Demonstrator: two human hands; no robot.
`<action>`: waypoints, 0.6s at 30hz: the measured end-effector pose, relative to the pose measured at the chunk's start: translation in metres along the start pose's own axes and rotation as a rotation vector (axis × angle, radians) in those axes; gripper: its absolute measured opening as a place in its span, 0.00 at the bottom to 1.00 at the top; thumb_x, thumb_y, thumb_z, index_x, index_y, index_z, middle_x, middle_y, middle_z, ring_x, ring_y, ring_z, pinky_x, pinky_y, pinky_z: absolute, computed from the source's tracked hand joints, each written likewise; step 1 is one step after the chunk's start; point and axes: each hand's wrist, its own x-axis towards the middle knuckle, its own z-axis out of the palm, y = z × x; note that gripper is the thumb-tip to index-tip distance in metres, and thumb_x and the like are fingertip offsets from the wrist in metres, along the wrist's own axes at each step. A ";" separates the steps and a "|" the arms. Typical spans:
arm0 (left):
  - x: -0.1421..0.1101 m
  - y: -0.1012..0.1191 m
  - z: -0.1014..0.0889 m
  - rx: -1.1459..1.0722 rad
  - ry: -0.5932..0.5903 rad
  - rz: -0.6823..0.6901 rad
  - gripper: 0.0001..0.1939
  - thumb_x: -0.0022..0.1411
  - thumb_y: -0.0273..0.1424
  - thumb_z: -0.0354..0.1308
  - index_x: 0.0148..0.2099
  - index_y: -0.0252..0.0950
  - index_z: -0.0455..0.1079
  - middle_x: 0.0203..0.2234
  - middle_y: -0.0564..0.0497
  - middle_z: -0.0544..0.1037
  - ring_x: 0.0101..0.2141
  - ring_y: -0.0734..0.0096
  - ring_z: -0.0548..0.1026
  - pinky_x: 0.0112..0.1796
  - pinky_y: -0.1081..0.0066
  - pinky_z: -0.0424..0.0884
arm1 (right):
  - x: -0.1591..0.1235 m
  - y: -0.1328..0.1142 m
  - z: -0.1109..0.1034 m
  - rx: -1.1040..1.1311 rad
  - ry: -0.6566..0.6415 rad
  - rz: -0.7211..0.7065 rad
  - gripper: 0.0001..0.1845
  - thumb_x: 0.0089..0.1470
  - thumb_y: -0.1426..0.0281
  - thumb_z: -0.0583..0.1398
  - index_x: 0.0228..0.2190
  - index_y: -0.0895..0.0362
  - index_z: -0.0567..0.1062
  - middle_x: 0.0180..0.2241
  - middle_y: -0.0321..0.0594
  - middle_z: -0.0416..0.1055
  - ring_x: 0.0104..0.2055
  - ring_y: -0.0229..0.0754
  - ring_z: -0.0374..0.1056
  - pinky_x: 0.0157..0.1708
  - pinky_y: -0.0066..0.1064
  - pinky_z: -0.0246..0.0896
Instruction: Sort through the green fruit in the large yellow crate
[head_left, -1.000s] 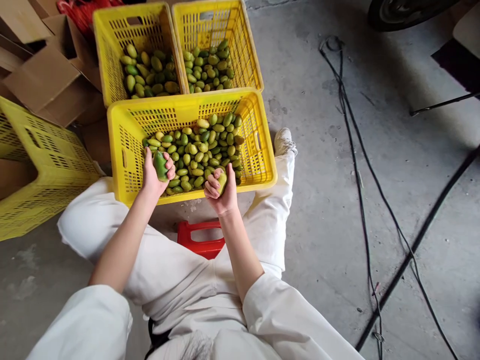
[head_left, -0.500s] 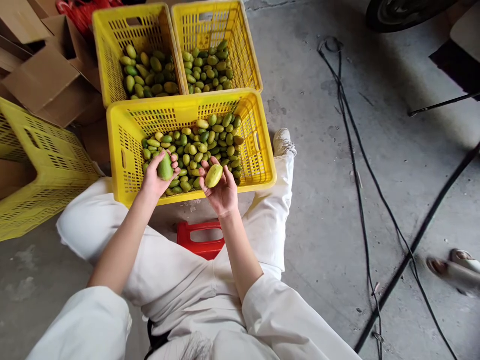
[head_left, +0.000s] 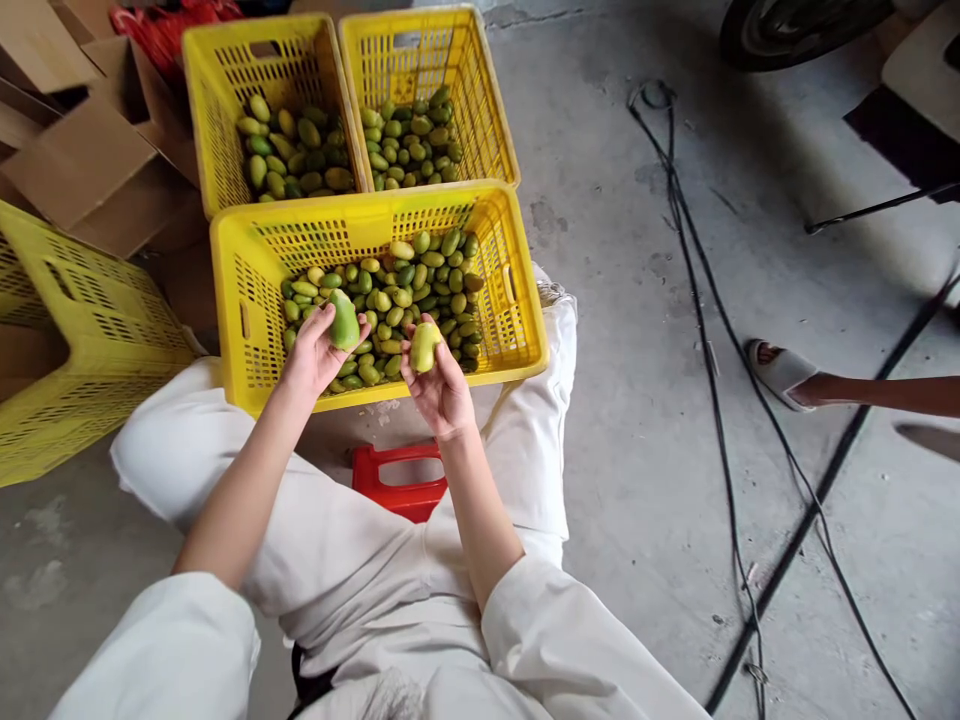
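My left hand (head_left: 322, 345) is closed around a green mango (head_left: 344, 321), holding it over the near yellow crate (head_left: 382, 392). In my right hand (head_left: 442, 385) is a smaller yellow-green mango (head_left: 425, 346), gripped between thumb and fingers. The two fruits are apart, at about the same height. Below both hands, the near crate holds many small green and yellowish mangoes (head_left: 405, 275). Its front edge lies between my spread legs.
Behind stand two yellow crates (head_left: 196, 130) (head_left: 501, 120) with more mangoes. Another yellow crate (head_left: 124, 300) and cardboard boxes (head_left: 82, 165) are at left. A red plastic stool (head_left: 397, 500) is below me. Black cables (head_left: 817, 495) cross the floor near another person's sandalled foot (head_left: 784, 375).
Both mangoes have been turned in my hands, and the left one has shifted slightly up and right. At right, the other person's foot has stepped in farther left.
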 end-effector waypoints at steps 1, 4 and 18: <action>0.000 0.000 0.000 0.000 -0.015 0.007 0.05 0.67 0.29 0.67 0.41 0.39 0.73 0.34 0.53 0.83 0.35 0.71 0.83 0.43 0.71 0.82 | 0.000 0.000 -0.001 0.010 0.002 0.005 0.15 0.57 0.69 0.67 0.46 0.48 0.78 0.44 0.33 0.79 0.41 0.36 0.76 0.38 0.25 0.76; -0.001 0.001 0.001 0.015 -0.035 -0.026 0.09 0.67 0.32 0.68 0.38 0.38 0.71 0.34 0.51 0.83 0.27 0.78 0.79 0.31 0.78 0.75 | 0.001 0.000 -0.003 0.046 0.000 0.004 0.15 0.53 0.72 0.70 0.42 0.49 0.76 0.37 0.31 0.74 0.32 0.32 0.69 0.27 0.19 0.67; 0.002 0.001 -0.002 0.037 0.053 -0.119 0.03 0.66 0.27 0.59 0.42 0.37 0.73 0.31 0.50 0.81 0.33 0.67 0.82 0.37 0.69 0.81 | 0.006 0.000 -0.003 -0.043 -0.001 0.027 0.21 0.53 0.67 0.65 0.50 0.51 0.76 0.39 0.36 0.79 0.38 0.42 0.77 0.36 0.35 0.76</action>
